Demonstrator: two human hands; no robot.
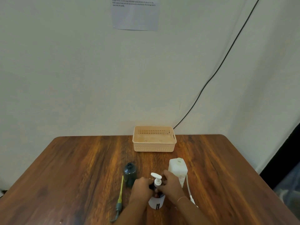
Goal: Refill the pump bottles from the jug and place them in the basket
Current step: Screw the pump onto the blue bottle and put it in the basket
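A white pump bottle (156,203) stands near the table's front edge. My left hand (141,187) grips its shoulder. My right hand (171,184) is closed around the collar of the white pump head (156,177) seated on its neck. A dark pump bottle (129,173) stands open, without a pump, to the left. Behind my right hand stands the translucent white jug (178,169), uncapped. The peach basket (154,140) sits empty at the table's far edge, by the wall.
A loose pump with a yellow tube and grey head (119,198) lies left of my hands. Another white pump with its tube (190,190) lies right of my right wrist. A black cable (219,67) hangs on the wall. The wooden table (81,168) ends at the wall.
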